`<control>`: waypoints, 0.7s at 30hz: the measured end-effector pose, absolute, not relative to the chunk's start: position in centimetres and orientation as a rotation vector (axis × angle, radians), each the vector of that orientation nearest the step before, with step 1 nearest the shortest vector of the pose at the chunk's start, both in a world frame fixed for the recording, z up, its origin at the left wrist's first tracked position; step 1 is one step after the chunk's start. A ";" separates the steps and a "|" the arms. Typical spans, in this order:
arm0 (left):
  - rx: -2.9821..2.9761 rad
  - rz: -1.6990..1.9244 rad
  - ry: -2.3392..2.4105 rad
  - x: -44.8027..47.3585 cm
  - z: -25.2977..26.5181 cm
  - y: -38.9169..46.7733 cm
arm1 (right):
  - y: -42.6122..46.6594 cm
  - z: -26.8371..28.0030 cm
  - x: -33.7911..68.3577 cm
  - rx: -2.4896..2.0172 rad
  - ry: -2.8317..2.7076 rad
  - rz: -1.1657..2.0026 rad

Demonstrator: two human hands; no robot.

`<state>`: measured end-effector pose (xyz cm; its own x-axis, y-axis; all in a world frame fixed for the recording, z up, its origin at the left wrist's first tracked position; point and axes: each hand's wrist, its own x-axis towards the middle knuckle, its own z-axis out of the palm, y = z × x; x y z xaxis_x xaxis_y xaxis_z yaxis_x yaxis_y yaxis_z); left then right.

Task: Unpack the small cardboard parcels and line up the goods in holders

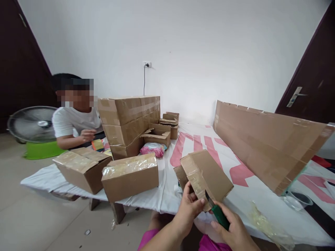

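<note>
A cardboard box (213,170) with clear tape along one edge is tilted up at the table's front edge. My left hand (190,205) grips its near taped side, thumb in front and fingers behind the cardboard. A knife with a green handle (220,217) is in my right hand (232,226), its fingers closed round the handle. The dark blade (208,198) meets the taped edge just right of my left thumb. Whether the tip has gone through the tape, I cannot tell.
Two taped boxes (131,183) stand at the left, before a stack of boxes (128,118). Open boxes (157,136) and a pink pack (151,150) sit behind. A large cardboard panel (264,143), a clear cup (298,200) and crumpled tape (269,223) are right. Another person (75,122) sits left.
</note>
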<state>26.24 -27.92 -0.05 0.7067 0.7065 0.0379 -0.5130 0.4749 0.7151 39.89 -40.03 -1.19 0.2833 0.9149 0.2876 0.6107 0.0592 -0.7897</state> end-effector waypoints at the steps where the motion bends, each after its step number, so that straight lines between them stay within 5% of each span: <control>1: 0.763 0.758 0.285 26.5 0.0 -28.0 | -40.2 -0.5 40.1 -1.631 -1.466 0.446; 8: 0.867 0.806 0.321 25.5 0.8 -27.1 | -40.8 5.3 42.2 -1.870 -1.813 -0.002; 21: 0.916 0.738 0.267 25.0 1.0 -27.6 | -40.4 6.3 41.4 -1.975 -2.094 -0.190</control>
<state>25.03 -27.62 0.96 0.7279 0.6795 0.0921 -0.4633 0.3885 0.7965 41.40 -40.39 6.28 -0.0447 0.9610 0.2731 0.9944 0.0690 -0.0802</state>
